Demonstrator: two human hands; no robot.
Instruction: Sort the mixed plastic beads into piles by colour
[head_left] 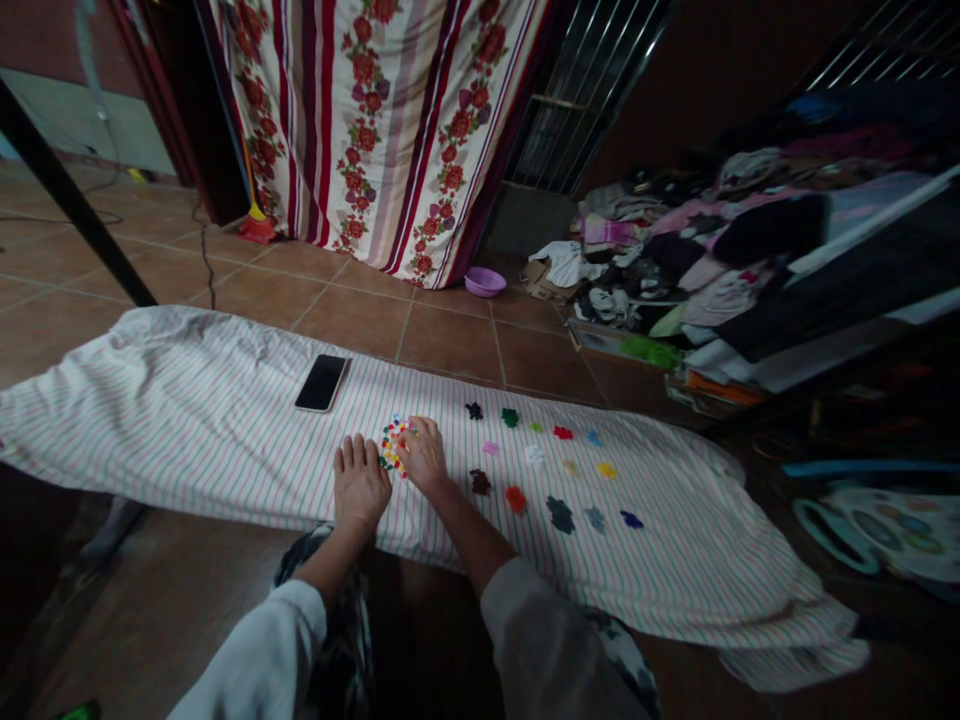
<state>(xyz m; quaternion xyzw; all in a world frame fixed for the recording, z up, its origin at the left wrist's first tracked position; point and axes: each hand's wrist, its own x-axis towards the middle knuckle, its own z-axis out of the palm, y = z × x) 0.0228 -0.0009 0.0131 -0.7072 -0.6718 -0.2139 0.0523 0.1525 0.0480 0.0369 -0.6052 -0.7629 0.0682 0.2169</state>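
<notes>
My left hand (361, 482) lies palm down on the striped cloth (240, 430), fingers stretched out, just left of a mixed pile of small bead-like pieces (388, 445) in red, yellow, white and green. Over the right side of that pile, my right hand (424, 458) has its fingers bent together at the pieces. Whatever they pinch is too small to make out. To the right lie sorted heaps of one colour each, among them a black heap (474, 411), a dark green heap (510, 417), an orange heap (516, 499) and a dark grey-blue heap (560, 515).
A phone (322, 383) rests on the cloth left of the pile. Beyond the cloth are a tiled floor, a purple basin (485, 282), a floral curtain (375, 130) and a red broom (257, 226). Heaped clothes (675, 235) fill the right side.
</notes>
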